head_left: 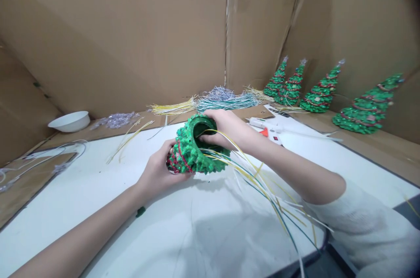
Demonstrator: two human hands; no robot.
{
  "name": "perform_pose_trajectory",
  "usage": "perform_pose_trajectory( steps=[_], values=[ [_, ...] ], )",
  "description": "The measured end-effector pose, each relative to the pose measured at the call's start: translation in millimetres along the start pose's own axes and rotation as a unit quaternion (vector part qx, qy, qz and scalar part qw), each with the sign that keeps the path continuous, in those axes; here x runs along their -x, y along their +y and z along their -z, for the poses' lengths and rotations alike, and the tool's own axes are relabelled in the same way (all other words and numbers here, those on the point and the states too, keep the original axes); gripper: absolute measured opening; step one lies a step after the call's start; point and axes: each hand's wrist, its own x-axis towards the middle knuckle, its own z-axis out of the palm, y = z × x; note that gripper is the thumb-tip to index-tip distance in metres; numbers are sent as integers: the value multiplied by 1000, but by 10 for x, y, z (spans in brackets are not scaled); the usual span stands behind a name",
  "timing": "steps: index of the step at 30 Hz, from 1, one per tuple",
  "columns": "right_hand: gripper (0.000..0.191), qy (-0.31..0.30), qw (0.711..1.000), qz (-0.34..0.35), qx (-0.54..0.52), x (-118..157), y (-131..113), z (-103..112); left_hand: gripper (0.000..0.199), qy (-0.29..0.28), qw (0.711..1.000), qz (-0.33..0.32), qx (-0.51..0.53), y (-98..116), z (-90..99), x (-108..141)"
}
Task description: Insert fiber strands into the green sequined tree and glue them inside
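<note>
Left forearm (pixel 82 243) lying nearest | white table (pixel 98 181) giving you open room leftward | your left hand (pixel 157 170) clamping green tree (pixel 187 152), mid-table, hollow base facing you | your right hand (pixel 228 131) straddling its rim, fingertips hidden, can't tell if pinching | loose wires (pixel 272 201) overhanging table's front edge, possibly snagging your sleeve (pixel 367 225), pulling out

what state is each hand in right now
Left hand: closed around the tree.
Right hand: partly inside the tree's hollow; open or closed can't be told.
</note>
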Motion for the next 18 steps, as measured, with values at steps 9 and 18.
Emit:
perform_pose_trajectory(
  steps=[9,18],
  values=[
    [14,6,998,18,53,58,-30,-57,67,45,999,-13,5,-136,-93,101],
    [13,24,993,17,115,91,-88,-98,64,62,998,-25,4,-138,-91,115]
  ],
)
